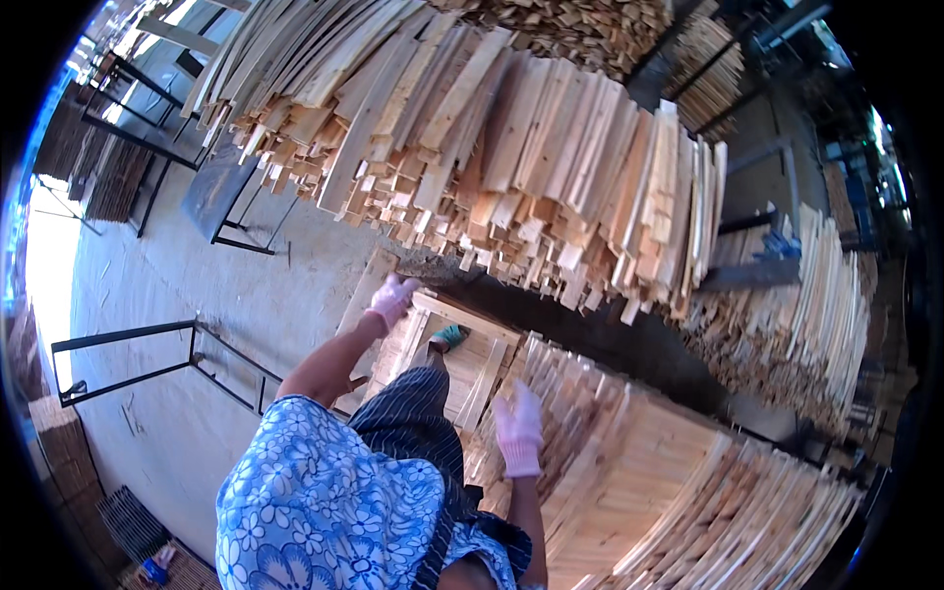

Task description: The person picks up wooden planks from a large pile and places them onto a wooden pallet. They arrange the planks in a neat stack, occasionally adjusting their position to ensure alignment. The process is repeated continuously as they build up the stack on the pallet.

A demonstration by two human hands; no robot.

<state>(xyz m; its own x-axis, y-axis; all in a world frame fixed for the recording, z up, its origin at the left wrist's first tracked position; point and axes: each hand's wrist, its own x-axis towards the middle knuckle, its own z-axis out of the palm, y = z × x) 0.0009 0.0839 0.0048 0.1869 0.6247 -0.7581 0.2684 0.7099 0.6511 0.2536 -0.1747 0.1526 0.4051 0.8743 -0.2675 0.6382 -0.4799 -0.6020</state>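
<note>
My left hand (393, 298), in a pink glove, reaches forward with its fingers curled on the upper end of a pale wooden slat (362, 291). That slat lies along the left edge of a low pile of slats (472, 369). My right hand (518, 428), also gloved in pink, is spread flat with the fingers pointing away, on or just above a wide stack of slats (629, 472) to my right. It holds nothing. My foot in a green sandal (449, 336) stands on the low pile between the two hands.
A tall, ragged stack of slats (511, 147) overhangs ahead, and another stack (806, 315) stands at the right. Black metal frames (147, 334) stand on the concrete floor (197, 285) at left. Dark woven mats (128, 521) lie at lower left.
</note>
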